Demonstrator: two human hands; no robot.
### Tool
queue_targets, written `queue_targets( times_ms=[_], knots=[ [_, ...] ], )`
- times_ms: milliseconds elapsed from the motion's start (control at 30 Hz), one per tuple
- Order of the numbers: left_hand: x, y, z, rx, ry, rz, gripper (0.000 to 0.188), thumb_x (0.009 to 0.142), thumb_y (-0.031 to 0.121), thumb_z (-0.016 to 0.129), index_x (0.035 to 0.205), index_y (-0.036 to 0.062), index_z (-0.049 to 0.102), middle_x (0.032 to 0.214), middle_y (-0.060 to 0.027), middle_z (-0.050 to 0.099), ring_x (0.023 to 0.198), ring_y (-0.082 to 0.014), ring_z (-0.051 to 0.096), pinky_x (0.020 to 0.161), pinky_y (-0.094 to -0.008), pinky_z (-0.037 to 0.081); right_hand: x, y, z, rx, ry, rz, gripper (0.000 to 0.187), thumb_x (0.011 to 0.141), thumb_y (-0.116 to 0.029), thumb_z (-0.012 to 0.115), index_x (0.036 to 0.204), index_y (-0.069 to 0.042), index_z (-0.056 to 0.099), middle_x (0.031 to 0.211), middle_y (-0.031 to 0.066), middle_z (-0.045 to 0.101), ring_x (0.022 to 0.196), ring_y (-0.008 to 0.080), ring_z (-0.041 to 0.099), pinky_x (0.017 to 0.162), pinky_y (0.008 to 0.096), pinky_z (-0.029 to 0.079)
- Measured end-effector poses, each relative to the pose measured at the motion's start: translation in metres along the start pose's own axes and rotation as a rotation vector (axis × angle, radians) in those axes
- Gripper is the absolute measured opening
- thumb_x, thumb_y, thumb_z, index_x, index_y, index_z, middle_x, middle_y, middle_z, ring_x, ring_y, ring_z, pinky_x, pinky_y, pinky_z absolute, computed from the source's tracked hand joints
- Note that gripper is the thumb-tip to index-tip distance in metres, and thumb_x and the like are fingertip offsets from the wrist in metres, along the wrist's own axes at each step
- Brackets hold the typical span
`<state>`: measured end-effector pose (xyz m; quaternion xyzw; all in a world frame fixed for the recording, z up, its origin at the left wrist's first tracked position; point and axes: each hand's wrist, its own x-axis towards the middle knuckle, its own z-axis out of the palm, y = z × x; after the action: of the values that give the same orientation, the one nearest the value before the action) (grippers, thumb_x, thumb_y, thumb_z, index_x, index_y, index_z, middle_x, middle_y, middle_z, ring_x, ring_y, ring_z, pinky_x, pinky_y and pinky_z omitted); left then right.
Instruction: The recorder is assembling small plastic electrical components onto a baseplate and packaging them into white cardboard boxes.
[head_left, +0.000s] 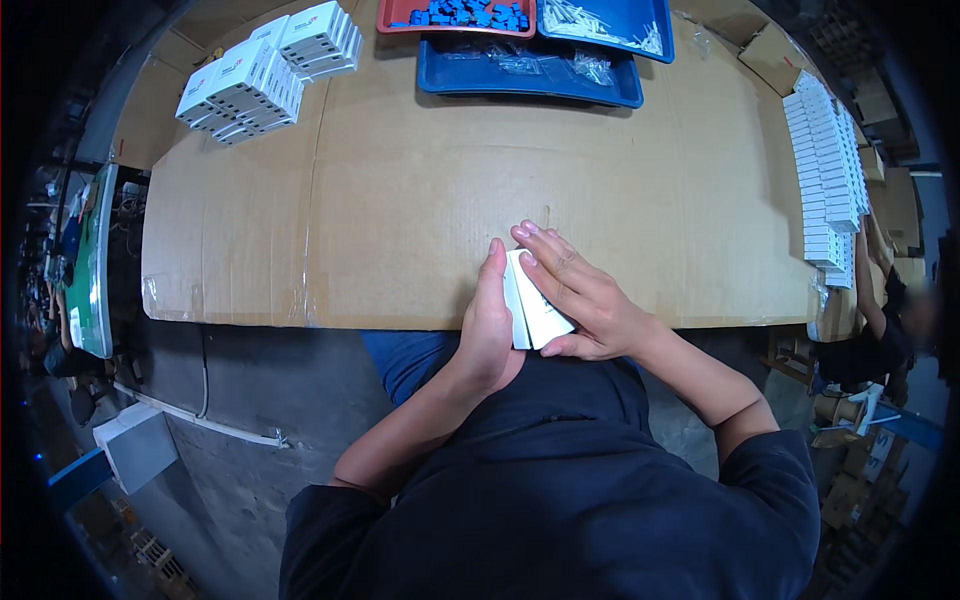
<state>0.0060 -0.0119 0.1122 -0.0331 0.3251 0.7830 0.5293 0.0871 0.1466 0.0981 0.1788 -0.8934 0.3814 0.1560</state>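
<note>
Close to my body at the table's near edge, my left hand (488, 322) and my right hand (588, 298) close around a small white box-like piece (540, 312). Two white faces of it show, set at an angle with a narrow dark gap between them. My left palm and fingers press along its left side. The right hand's fingers lie over its top and right side, with the thumb at its lower edge. Whether the piece is a carton or a plastic casing cannot be made out; much of it is hidden by my fingers.
Brown cardboard (420, 220) covers the table. White boxes (245, 85) are stacked at far left, and more white pieces (825, 170) at right. At the back lie a red tray (460, 31) of blue parts, a blue tray (655, 55) of white pieces and another blue tray (520, 88) with clear bags.
</note>
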Motion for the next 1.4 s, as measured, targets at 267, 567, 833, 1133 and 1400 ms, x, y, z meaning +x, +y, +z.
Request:
queue_targets(
  times_ms=[267, 567, 833, 1133, 1400],
  knots=[
    [-0.004, 0.014, -0.015, 0.199, -0.16, 0.087, 0.062, 0.112, 0.039, 0.04, 0.161, 0.0021, 0.032, 0.149, -0.0144, 0.052, 0.135, -0.0228, 0.055, 0.113, -0.0389, 0.046, 0.014, -0.007, -0.024, 0.047, -0.064, -0.021, 0.072, 0.103, -0.041, 0.063, 0.157, 0.0, 0.042, 0.166, 0.027, 0.033, 0.154, 0.0414, 0.035, 0.124, 0.0537, 0.028],
    [-0.016, 0.021, -0.01, 0.556, -0.138, 0.464, 0.05, 0.105, 0.015, 0.064, 0.147, -0.0076, 0.05, 0.138, -0.0155, 0.064, 0.122, -0.0178, 0.063, 0.102, -0.0328, 0.052, 0.006, -0.032, -0.019, 0.895, 0.487, 0.653, 0.039, 0.1, -0.011, 0.071, 0.135, 0.006, 0.064, 0.131, 0.0151, 0.072, 0.114, 0.0167, 0.069, 0.095, 0.0282, 0.057],
    [-0.016, 0.022, -0.016, 0.648, -0.216, 0.529, 0.046, 0.096, 0.013, 0.078, 0.135, -0.0067, 0.064, 0.127, -0.0136, 0.071, 0.112, -0.018, 0.068, 0.094, -0.0298, 0.054, 0.008, -0.036, -0.018, 0.95, 0.471, 0.341, 0.042, 0.092, -0.002, 0.078, 0.131, 0.007, 0.064, 0.133, 0.0207, 0.07, 0.118, 0.0214, 0.069, 0.098, 0.0336, 0.06],
    [-0.01, 0.008, -0.022, 0.384, -0.058, 0.52, 0.051, 0.104, 0.024, 0.067, 0.144, -0.0053, 0.054, 0.132, -0.0154, 0.066, 0.118, -0.0214, 0.066, 0.102, -0.037, 0.053, 0.024, -0.033, -0.015, 1.078, 0.508, 0.577, 0.045, 0.089, -0.001, 0.081, 0.13, 0.005, 0.062, 0.135, 0.0167, 0.066, 0.127, 0.0218, 0.063, 0.109, 0.0381, 0.053],
    [0.008, 0.021, -0.02, 0.273, 0.041, 0.667, 0.067, 0.103, 0.022, 0.066, 0.158, -0.0003, 0.035, 0.152, -0.0181, 0.049, 0.139, -0.0283, 0.051, 0.118, -0.0436, 0.039, 0.015, -0.01, -0.002, 1.009, 0.562, 0.476, 0.05, 0.086, 0.006, 0.079, 0.13, 0.001, 0.057, 0.125, 0.0105, 0.066, 0.123, 0.0169, 0.062, 0.11, 0.0337, 0.05]
  ],
)
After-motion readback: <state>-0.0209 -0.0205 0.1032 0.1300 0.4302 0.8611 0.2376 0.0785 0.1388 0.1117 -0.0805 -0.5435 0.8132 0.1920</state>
